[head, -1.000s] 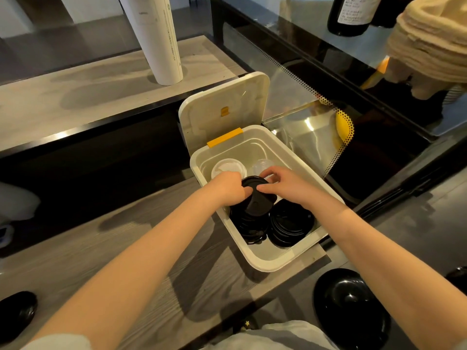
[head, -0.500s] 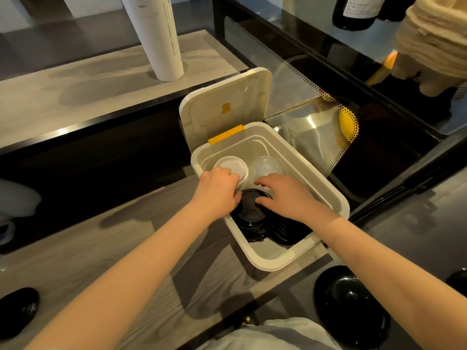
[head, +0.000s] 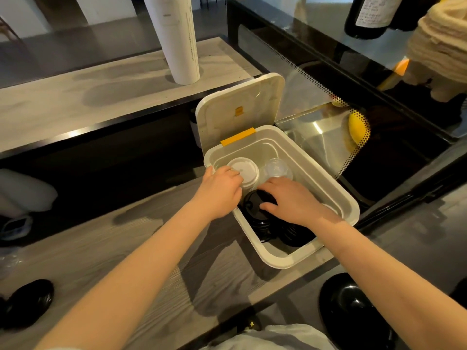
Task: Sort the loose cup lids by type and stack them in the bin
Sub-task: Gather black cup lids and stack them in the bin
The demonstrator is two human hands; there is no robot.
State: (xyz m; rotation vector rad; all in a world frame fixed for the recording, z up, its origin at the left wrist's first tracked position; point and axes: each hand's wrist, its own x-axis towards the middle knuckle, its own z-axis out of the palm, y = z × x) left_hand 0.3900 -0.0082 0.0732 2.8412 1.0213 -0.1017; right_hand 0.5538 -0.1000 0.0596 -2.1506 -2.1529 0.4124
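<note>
Currently both forearms reach into white bin (head: 278,263). Left hand (head: 219,190) knuckles-up at left rim, fingers curled against white lid stack (head: 249,170); grip unclear. Right hand (head: 293,200) palm-down, fingers relaxed, resting on black lid stack (head: 252,210). Clear dome lids (head: 278,169) beside white stack; gap behind them to far wall.

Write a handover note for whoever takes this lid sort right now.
Left hand: at the left rim of the open bin, fingers curled by the white lids; grip unclear.
Right hand: flat on the left black stack.
Clear lids beside the white, far end; right black stack beside the left.
Done: three types grouped in the bin.
Left: a dark piece near left and a dark dome near right on the counter may be lids; check, then stack.
</note>
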